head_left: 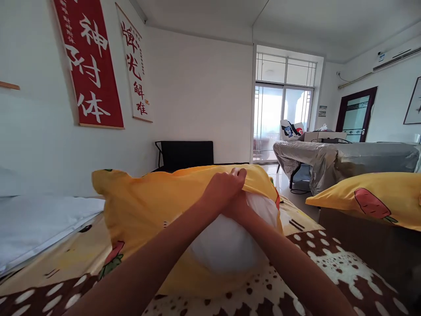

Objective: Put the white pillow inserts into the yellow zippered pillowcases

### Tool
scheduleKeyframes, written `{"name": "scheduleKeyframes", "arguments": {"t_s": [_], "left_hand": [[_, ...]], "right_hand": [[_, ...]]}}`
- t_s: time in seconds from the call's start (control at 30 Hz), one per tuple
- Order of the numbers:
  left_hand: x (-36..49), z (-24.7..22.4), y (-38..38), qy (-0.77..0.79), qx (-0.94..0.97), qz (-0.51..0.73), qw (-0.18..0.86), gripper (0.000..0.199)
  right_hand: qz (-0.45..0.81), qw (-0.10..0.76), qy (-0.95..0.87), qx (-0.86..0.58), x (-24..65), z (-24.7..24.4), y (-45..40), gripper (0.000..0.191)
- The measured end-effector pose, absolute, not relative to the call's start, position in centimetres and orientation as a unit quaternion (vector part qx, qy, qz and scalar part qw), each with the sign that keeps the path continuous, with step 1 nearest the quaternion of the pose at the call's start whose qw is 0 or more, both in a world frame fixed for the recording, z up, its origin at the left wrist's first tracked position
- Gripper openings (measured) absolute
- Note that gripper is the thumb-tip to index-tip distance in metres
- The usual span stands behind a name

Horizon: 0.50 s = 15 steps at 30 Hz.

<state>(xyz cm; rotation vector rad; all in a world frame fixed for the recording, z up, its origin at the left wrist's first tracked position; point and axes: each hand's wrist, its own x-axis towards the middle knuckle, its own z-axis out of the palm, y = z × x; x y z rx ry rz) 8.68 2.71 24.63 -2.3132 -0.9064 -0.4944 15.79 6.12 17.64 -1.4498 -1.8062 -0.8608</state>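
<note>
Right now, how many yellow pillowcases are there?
2: one pillowcase in the middle, partly over a white pillow, at the left hand and right hand; the other at the far right. More may be hidden.

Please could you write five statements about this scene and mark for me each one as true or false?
1. A white pillow shows through the opening of a yellow pillowcase. True.
2. The person's two hands are wide apart. False: the left hand and the right hand are close together at the opening.
3. The red banner hangs at the right side of the view. False: the red banner hangs on the wall at the left.
4. Another yellow printed pillow is at the right of the view. True.
5. The black-backed seat is in front of the glass door. False: the black backrest is in front of the white wall.
</note>
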Motion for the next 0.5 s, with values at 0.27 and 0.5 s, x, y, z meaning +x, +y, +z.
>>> {"name": "scheduleKeyframes", "arguments": {"t_s": [0.27,0.5], "left_hand": [[7.2,18.1,10.5,-0.379,-0.867,-0.227,0.23,0.027],[9.0,16.7,10.6,-0.304,-0.914,-0.222,0.15,0.022]], "right_hand": [[-0.289,0.302,-0.693,-0.588,22.2,8.2,1.7,0.063],[-0.2,0.27,-0.704,-0.625,23.2,4.7,6.4,0.069]]}}
